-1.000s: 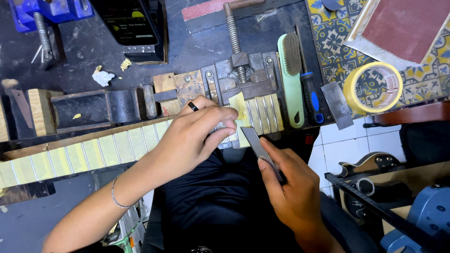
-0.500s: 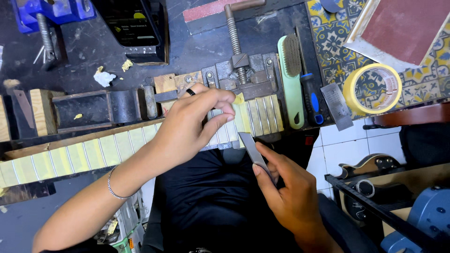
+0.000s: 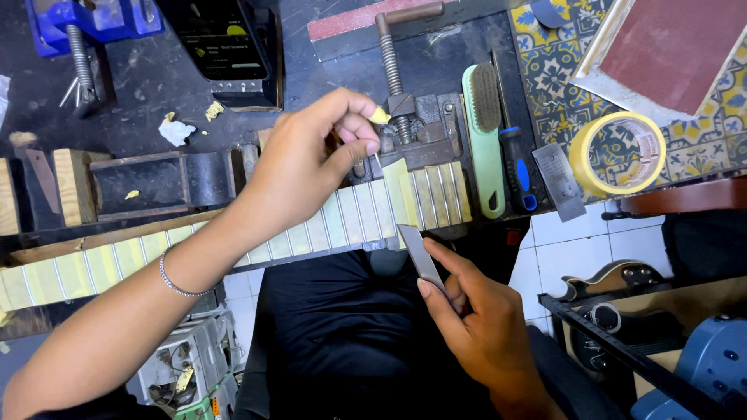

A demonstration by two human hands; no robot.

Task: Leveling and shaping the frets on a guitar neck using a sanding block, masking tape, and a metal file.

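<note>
A guitar neck point(image 3: 233, 245) with metal frets and yellow tape over the fretboard lies across the dark bench, its right end clamped in a vise point(image 3: 412, 128). My left hand point(image 3: 311, 167) hovers above the frets and pinches a small yellow scrap of tape point(image 3: 379, 116) between thumb and fingers. A loose flap of yellow tape point(image 3: 397, 177) stands up on the fretboard just right of that hand. My right hand point(image 3: 478, 327) is below the neck and grips a flat grey metal file point(image 3: 419, 257), tip pointing up at the fretboard edge.
A green brush point(image 3: 484, 136), a blue-handled tool point(image 3: 517, 175), a small metal scraper point(image 3: 559, 180) and a roll of yellow tape point(image 3: 618, 154) lie right of the vise. A blue vise point(image 3: 93, 23) and dark tray point(image 3: 226, 47) sit at the back. Sandpaper block point(image 3: 673, 47) top right.
My left hand has lifted off the fretboard and moved up with a scrap of tape pinched in it. My right hand with the file has dropped slightly away from the neck.
</note>
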